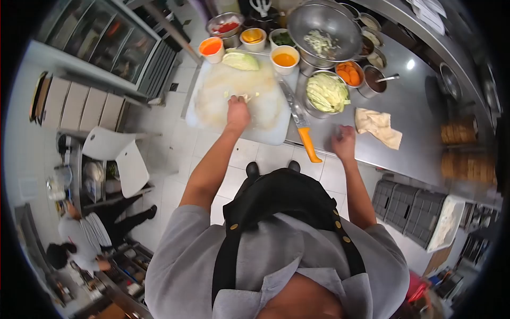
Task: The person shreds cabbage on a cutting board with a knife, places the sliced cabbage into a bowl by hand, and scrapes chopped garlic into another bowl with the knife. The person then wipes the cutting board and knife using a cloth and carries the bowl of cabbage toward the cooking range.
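Note:
My left hand (238, 112) is over the white cutting board (212, 111), fingers bunched on small pale cabbage scraps (245, 97). Beyond it, a cabbage wedge (240, 61) lies at the board's far edge. A knife (306, 142) with an orange handle rests along the board's right side, its handle jutting past the counter edge. To the right of the knife, my right hand (344, 140) is at the front of the steel counter, slightly blurred, its fingers curled in with nothing visible in them. A folded beige cloth (378, 127) lies close beside it.
Behind the board stand a bowl of cut cabbage (326, 93), a large steel bowl (297, 26) with chopped bits, an orange-filled tub (285, 59) and a pot with a spoon (373, 80). A white chair (125, 159) and another person (87, 234) are at left; grey crates (406, 204) stand at right.

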`<state>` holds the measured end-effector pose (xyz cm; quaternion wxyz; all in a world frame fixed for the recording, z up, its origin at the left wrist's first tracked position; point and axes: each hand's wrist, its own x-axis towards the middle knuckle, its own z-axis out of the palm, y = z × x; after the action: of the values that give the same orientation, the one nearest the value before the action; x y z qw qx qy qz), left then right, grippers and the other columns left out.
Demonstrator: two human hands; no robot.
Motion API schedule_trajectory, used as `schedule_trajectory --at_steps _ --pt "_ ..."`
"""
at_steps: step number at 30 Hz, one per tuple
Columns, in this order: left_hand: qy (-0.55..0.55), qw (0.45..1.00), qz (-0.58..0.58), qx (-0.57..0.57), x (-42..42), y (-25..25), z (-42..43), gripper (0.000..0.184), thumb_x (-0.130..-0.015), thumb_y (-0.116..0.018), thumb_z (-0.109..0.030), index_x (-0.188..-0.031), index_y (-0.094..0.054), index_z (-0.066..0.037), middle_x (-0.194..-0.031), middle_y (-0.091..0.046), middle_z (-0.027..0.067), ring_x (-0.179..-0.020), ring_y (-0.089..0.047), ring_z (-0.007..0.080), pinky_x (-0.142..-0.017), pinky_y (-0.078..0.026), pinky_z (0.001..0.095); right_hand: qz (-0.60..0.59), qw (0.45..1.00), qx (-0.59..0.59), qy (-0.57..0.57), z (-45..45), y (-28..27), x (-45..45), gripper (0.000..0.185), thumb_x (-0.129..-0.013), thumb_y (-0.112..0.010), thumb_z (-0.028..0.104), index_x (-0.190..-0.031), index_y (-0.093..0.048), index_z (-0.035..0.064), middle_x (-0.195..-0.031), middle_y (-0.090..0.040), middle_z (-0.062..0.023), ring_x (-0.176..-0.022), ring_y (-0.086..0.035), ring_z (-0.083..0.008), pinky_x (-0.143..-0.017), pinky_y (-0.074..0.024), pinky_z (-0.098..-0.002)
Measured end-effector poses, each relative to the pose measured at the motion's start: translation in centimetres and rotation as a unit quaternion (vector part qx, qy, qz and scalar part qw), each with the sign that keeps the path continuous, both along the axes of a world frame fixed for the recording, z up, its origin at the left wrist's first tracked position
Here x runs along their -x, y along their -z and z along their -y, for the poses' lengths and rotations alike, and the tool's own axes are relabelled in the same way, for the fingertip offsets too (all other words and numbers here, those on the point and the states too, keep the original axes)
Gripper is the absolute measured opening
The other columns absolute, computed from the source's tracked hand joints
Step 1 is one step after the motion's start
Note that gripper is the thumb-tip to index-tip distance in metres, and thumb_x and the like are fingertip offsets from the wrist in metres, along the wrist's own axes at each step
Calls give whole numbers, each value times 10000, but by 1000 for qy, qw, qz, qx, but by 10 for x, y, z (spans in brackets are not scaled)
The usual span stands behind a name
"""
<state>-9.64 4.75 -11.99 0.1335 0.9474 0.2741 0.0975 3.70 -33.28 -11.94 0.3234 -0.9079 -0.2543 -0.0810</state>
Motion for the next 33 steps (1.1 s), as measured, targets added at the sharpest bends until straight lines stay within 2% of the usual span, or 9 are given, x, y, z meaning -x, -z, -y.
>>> schedule_trajectory --at_steps 4,7,11,17,18,22,25,31,33 --pt "3 997 43 64 -6 -27 -7 205 -748 -607 -48 -935 -626 34 -865 -580 252 -815 -586 401 -758 -500 464 -5 1000 -22 -11 2 10 18 457 -687 -683 49 -1135 -609 0 -1180 -500 -237 -1119 -469 -406 -970 -422 -447" --pt "68 978 169 103 -38 -59 29 255 -744 -624 -65 -990 -648 -1 -853 -602 233 -839 -594 392 -763 -496 456 18 999 -34 10 0 13 21 421 -691 -667 24 -1108 -618 -15 -1154 -518 -229 -1090 -494 -397 -951 -439 -440" --pt "195 925 284 158 -97 -114 114 348 -748 -638 -50 -1094 -636 -10 -1013 -585 209 -899 -582 390 -805 -487 446 22 998 -56 18 4 18 18 322 -691 -616 -41 -1011 -649 -20 -1091 -552 -192 -1026 -522 -377 -904 -459 -426" --pt "442 889 115 -29 -141 -119 153 394 -801 -680 -123 -1176 -610 -25 -1207 -501 139 -1174 -452 310 -962 -405 367 10 997 -72 18 8 18 18 228 -681 -599 -70 -889 -667 -5 -1009 -586 -152 -940 -546 -360 -836 -477 -418" --pt "443 894 63 -32 -141 -122 154 470 -808 -683 -188 -1244 -571 -53 -1242 -486 123 -1244 -380 302 -1020 -330 419 6 997 -75 18 8 19 17 219 -684 -598 -68 -881 -669 -2 -996 -589 -153 -936 -547 -361 -834 -477 -417" --pt "444 886 122 -63 -137 -131 161 535 -837 -658 -260 -1323 -514 -92 -1374 -410 144 -1326 -321 327 -1063 -241 524 -16 997 -80 13 12 21 13 191 -680 -574 -72 -827 -669 3 -933 -599 -151 -902 -557 -360 -829 -482 -407" --pt "448 875 92 -160 -145 -116 163 547 -831 -665 -283 -1323 -514 -97 -1417 -380 150 -1374 -267 352 -1086 -207 543 -23 999 9 -27 14 14 9 168 -661 -560 -60 -781 -660 0 -886 -606 -161 -880 -571 -356 -831 -487 -399" --pt "360 898 252 7 -99 -118 166 479 -830 -662 -205 -1283 -559 -91 -1387 -422 154 -1337 -336 344 -1089 -210 554 -19 987 131 -90 11 5 0 139 -649 -571 -3 -761 -653 -8 -862 -615 -180 -856 -589 -353 -824 -495 -409" --pt "286 903 311 73 -70 -109 157 386 -823 -661 -134 -1199 -606 -66 -1246 -521 161 -1180 -494 324 -1007 -367 449 -18 989 122 -76 13 3 -5 146 -644 -566 -33 -761 -648 -1 -827 -610 -169 -799 -594 -346 -763 -508 -409"
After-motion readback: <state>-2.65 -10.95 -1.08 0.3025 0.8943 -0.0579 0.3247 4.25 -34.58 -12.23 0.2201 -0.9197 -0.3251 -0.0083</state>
